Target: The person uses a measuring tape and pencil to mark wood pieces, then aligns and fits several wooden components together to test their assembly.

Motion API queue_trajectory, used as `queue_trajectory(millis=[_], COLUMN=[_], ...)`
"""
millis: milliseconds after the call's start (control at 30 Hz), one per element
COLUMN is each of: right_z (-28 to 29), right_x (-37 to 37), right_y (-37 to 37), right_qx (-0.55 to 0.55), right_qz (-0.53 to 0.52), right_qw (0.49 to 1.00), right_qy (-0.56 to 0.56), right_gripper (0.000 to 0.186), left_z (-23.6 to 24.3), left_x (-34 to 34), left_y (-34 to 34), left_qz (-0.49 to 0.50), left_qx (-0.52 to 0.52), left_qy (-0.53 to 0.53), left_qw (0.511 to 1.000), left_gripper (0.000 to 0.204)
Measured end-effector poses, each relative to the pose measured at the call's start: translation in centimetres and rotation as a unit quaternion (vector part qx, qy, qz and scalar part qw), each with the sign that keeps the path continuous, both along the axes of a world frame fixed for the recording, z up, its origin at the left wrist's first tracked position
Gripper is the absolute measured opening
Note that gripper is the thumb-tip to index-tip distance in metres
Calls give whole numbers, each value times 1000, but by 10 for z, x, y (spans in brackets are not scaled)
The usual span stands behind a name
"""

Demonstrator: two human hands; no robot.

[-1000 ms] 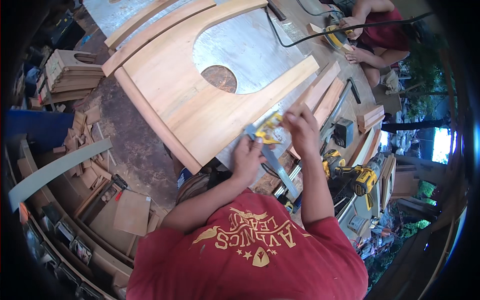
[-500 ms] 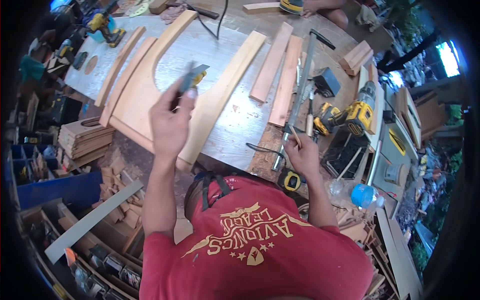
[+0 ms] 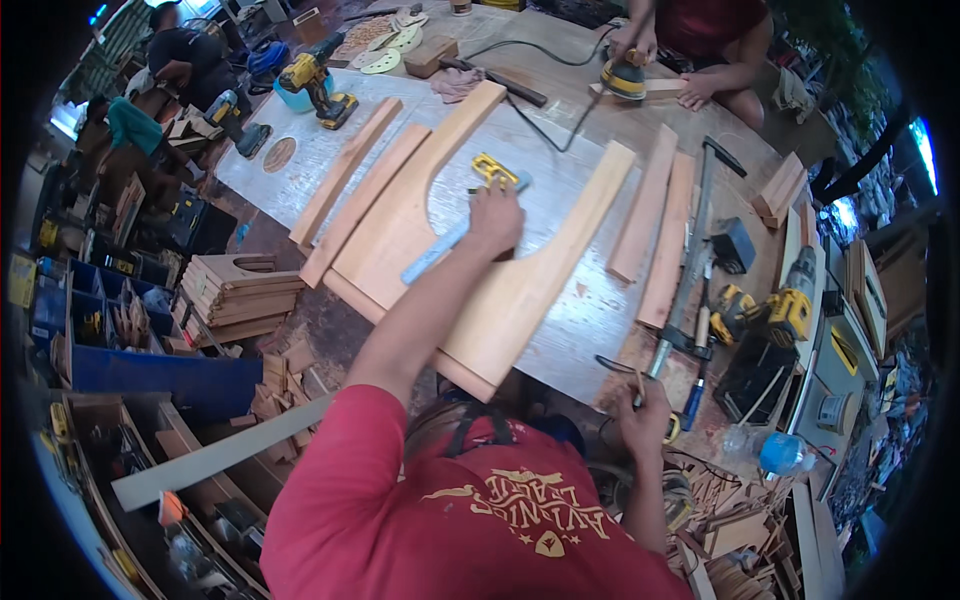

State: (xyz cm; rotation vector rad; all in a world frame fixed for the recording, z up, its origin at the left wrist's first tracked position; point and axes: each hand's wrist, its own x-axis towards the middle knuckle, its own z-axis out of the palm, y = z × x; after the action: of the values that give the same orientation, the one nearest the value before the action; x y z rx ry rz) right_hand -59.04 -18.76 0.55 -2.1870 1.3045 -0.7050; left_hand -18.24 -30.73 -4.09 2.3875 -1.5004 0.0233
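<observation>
A pale wooden panel (image 3: pixel 512 305) with a U-shaped cutout lies on the worktable, its two arms pointing away from me. My left hand (image 3: pixel 496 218) reaches over the cutout, closed on a combination square (image 3: pixel 436 254) with a yellow head and a metal blade. The blade slants over the panel's left part; whether it lies flat on the wood, I cannot tell. My right hand (image 3: pixel 645 412) is at the table's near edge, right of the panel, its fingers round a pencil (image 3: pixel 640 384). Beside it runs a long bar clamp (image 3: pixel 690 255).
Loose wooden strips (image 3: pixel 645 205) flank the panel on both sides. A cordless drill (image 3: pixel 793 300) stands at the right, another drill (image 3: pixel 318 85) at the far left. Across the table, a co-worker's hand (image 3: pixel 634 42) holds a sander (image 3: pixel 625 78), whose cord crosses the table.
My left hand has lowered the combination square from above the panel and reached forward over the cutout. My right hand keeps the pencil near the table edge. The view has shifted.
</observation>
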Motion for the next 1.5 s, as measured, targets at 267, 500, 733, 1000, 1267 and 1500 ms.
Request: queue_trajectory(millis=[267, 500, 733, 1000, 1267, 1500], right_z=[11, 12, 26, 17, -20, 15], right_x=[47, 69, 92, 77, 8, 112], right_y=[112, 168, 162, 177, 248, 189], right_qx=[104, 83, 65, 36, 116, 118], right_qz=[-238, -230, -236, -215, -367, -91], right_qw=[965, 965, 969, 976, 917, 971], right_qy=[43, 94, 40, -7, -102, -187], right_gripper=[11, 13, 10, 14, 18, 54], left_z=[68, 50, 35, 31, 140, 102], left_x=[205, 331, 271, 265, 214, 0], left_y=[59, 132, 133, 125, 158, 152], left_qz=[64, 142, 22, 13, -20, -43], left_qx=[-154, 124, 12, 116, -143, -173], left_qy=[-48, 78, -31, -17, 162, 641], left_qw=[985, 979, 999, 993, 976, 747], left_gripper=[35, 57, 56, 67, 57, 41])
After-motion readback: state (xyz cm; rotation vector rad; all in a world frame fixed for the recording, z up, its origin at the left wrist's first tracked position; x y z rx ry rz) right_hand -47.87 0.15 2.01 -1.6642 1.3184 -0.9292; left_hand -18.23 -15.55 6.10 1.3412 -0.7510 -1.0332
